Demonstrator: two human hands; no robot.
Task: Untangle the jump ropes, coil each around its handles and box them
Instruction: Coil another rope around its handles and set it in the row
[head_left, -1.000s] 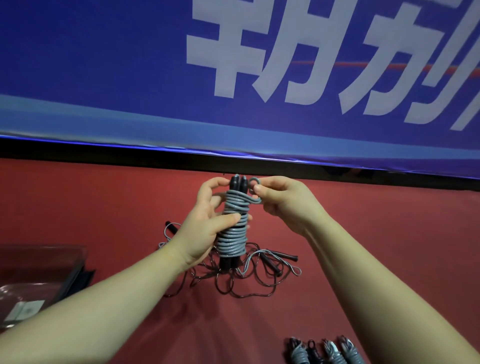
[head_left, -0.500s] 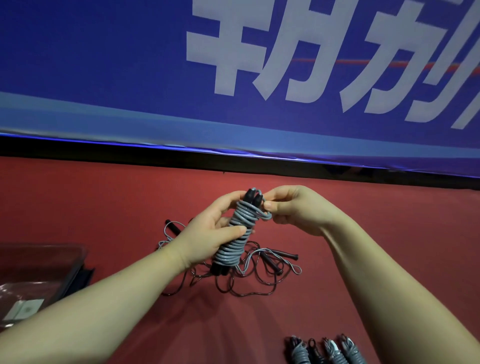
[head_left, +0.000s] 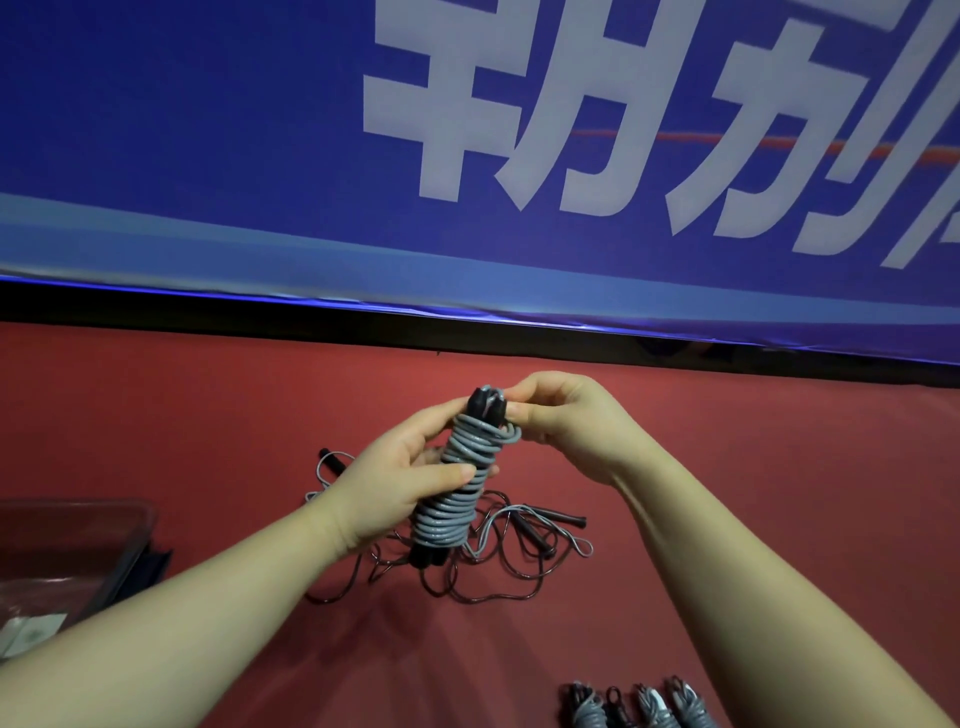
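Note:
A grey jump rope (head_left: 457, 488) is coiled tightly around its two black handles and held up above the red floor, tilted a little to the right. My left hand (head_left: 400, 478) grips the middle of the coil, thumb across the front. My right hand (head_left: 566, 421) pinches the rope end at the top of the handles. Under the coil lies a tangle of thin dark and grey ropes (head_left: 498, 561) with black handles. A clear box (head_left: 78, 551) stands at the far left.
Several coiled ropes (head_left: 634, 706) lie in a row at the bottom edge, right of centre. A blue banner (head_left: 467, 156) with white lettering hangs along the wall behind the red floor (head_left: 779, 467).
The coil has tilted and sunk slightly. My right hand has pulled the last loop of rope in against the top of the handles.

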